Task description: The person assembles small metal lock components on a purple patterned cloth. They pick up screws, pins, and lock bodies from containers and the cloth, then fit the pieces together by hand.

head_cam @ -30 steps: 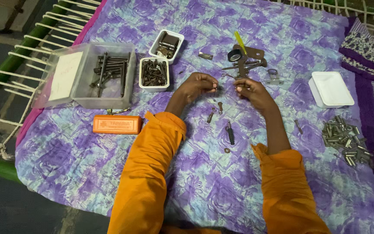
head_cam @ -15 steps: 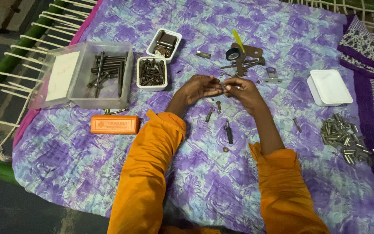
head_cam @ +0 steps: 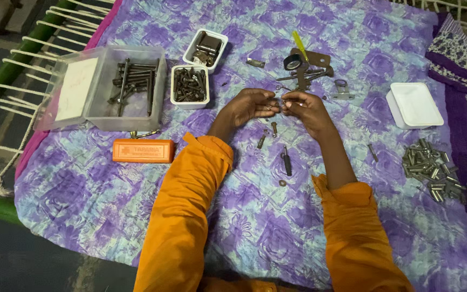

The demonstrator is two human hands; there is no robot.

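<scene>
Moved: both hands have drawn together since a second ago
Left hand (head_cam: 249,106): pinching a small metal piece (head_cam: 275,106); right hand (head_cam: 305,108) pinching it too
Around: loose bolts (head_cam: 266,135) just below; black-handled tool (head_cam: 287,162) nearer; tray of screws (head_cam: 190,86) left

Dim, even, soft light with faint shadows, no glare; centre fairly sharp, small parts slightly blurred, edges darker and curved.

Orange long sleeves, both rolled to mid-forearm; hands bare, no rings/watch seen.

Flat orange rectangular case (head_cam: 143,150) on the purple cloth (head_cam: 82,184), below the clear box (head_cam: 104,86).
</scene>
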